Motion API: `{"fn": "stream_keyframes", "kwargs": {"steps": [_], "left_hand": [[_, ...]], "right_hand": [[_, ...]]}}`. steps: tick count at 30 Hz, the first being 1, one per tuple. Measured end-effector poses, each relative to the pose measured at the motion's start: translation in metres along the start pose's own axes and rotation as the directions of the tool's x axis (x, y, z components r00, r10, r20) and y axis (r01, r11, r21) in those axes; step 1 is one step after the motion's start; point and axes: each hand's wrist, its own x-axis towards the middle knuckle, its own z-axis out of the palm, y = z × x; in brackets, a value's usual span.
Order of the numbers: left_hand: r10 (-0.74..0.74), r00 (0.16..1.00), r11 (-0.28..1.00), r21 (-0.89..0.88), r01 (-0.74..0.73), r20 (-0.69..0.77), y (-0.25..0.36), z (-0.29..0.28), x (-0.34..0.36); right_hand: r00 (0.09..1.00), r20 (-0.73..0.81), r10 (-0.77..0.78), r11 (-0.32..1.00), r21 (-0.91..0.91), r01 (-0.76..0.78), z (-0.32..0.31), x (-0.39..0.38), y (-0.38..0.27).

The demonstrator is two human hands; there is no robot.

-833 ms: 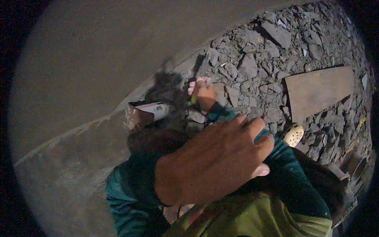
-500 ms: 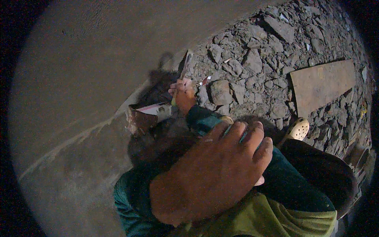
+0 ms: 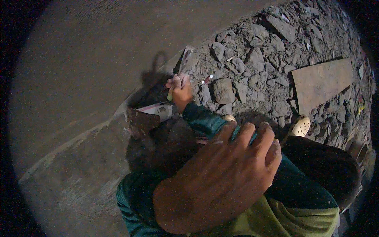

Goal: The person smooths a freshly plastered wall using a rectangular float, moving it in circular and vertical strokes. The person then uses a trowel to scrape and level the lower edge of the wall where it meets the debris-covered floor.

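My right hand [image 3: 181,91] is at the foot of the grey wall, closed around the yellow-green handle of a trowel-like tool [image 3: 184,60]. Its flat blade points up and away, close to the wall. Nearer and much larger, my left hand [image 3: 221,177] lies over my teal right sleeve [image 3: 207,119], its fingers bent and bunched. The fingertips turn down out of sight, so what they hold, if anything, is hidden. Just left of my right wrist sits an open container [image 3: 143,120] with brown and white sides, its inside in shadow.
Broken stones and rubble [image 3: 252,59] cover the ground on the right, with a flat brown board [image 3: 323,84] on top. My cream clog [image 3: 301,125] stands by the board's near corner. The grey wall [image 3: 87,59] rises on the left.
My right hand and the tool have shifted slightly left and away along the wall. My left hand appears a little farther right, its fingers still bent.
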Motion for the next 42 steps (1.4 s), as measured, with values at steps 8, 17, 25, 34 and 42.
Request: {"fn": "stream_keyframes", "kwargs": {"steps": [8,17,25,34,42], "left_hand": [[0.004,1.0,0.996,0.091,-0.005,0.006,-0.001,0.001,-0.002],[0.012,1.0,0.999,0.037,-0.013,0.015,0.0,0.003,0.0],[-0.002,0.999,1.0,-0.008,0.002,0.038,0.001,0.002,0.002],[0.001,1.0,0.999,0.034,-0.002,0.032,-0.002,0.003,0.0],[-0.092,0.996,0.994,0.053,0.092,-0.002,-0.018,0.006,0.006]], "right_hand": [[0.998,-0.055,0.008,0.99,0.139,0.0,0.009,-0.008,-0.012],[0.998,-0.003,-0.069,0.993,-0.092,0.069,-0.01,0.021,0.013],[0.986,-0.061,-0.152,0.979,-0.143,0.143,-0.012,0.024,-0.009],[0.978,-0.054,-0.203,0.978,0.044,0.206,-0.027,0.034,-0.019],[0.973,-0.15,-0.175,0.984,-0.064,0.167,-0.026,0.048,-0.009]]}}
